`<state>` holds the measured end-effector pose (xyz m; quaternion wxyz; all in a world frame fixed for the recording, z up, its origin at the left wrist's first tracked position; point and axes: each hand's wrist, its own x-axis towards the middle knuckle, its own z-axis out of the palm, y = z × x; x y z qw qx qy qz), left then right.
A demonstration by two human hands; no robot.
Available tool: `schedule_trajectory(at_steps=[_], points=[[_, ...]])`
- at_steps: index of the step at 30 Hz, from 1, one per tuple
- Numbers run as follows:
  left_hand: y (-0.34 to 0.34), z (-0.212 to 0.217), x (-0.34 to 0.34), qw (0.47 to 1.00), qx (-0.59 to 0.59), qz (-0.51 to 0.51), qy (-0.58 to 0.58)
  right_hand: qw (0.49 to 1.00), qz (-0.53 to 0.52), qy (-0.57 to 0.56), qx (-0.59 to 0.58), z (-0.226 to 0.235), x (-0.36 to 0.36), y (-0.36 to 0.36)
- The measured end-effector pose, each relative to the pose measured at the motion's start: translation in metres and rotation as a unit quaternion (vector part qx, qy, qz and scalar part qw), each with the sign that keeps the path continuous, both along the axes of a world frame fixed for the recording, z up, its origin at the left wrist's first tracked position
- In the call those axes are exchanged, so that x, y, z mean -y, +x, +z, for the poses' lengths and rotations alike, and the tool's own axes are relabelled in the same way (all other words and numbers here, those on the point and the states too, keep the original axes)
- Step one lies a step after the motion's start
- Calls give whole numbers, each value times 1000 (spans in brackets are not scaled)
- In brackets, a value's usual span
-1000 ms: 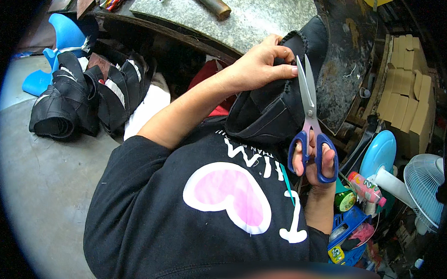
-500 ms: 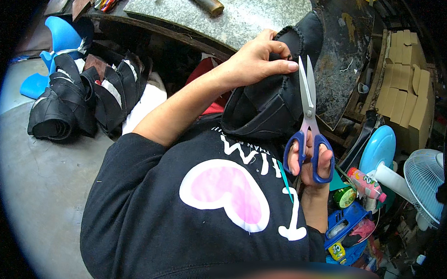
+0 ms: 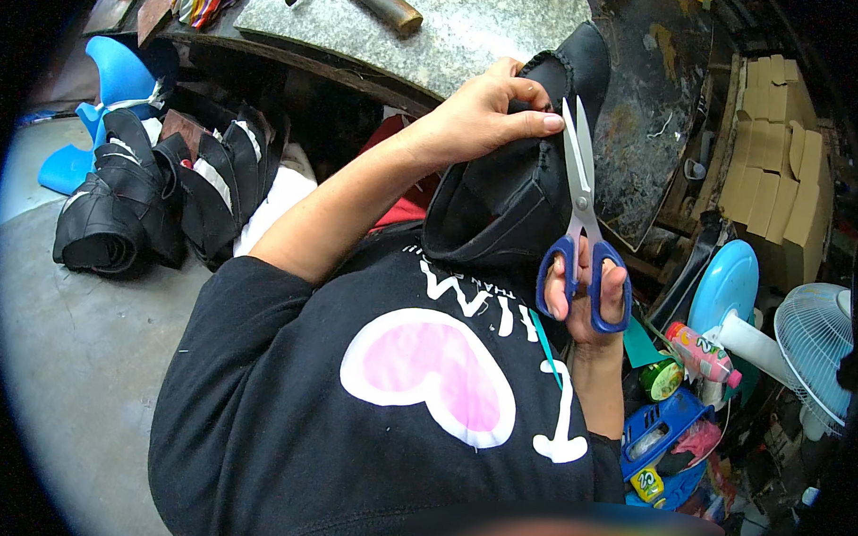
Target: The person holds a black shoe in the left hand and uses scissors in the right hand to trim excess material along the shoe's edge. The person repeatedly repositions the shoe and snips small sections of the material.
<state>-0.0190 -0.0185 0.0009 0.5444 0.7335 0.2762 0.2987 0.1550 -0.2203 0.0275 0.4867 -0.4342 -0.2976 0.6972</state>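
Observation:
My left hand (image 3: 505, 115) pinches the edge of a black shoe upper (image 3: 493, 190), thumb on one side and fingers on the other. The upper has a thick stitched rim, and its pointed end rests over the dark tabletop. In my right hand (image 3: 588, 302) is a pair of scissors (image 3: 581, 193) with blue handles, my fingers through the loops. The blades point away from me, slightly apart, with their tips beside my left thumb and next to the stitched rim. Whether they touch any thread, I cannot tell.
Ahead lies a grey stone slab (image 3: 333, 38) with a hammer (image 3: 381, 4) on it. Bundled black pieces (image 3: 119, 210) and a blue fan blade (image 3: 124, 73) are at left. Cartons (image 3: 777, 167), a fan (image 3: 809, 343), a pink bottle (image 3: 700, 353) and a blue basket (image 3: 664, 427) stand at right.
The scissors and my right hand have shifted slightly left and away from me, bringing the tips closer to my left thumb. My left hand keeps its pinch on the shoe upper.

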Motion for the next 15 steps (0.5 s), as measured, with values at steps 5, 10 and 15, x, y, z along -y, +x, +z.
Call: schedule_trajectory(at_steps=[5,10,15], points=[[2,-1,0,1000,5,0,-5,999,12,-26,-39,5,3,6],[3,0,1,999,-31,16,39,999,-24,-21,-19,2,3,0],[6,-1,-2,999,-21,26,32,996,-75,-10,41,-1,0,-11]])
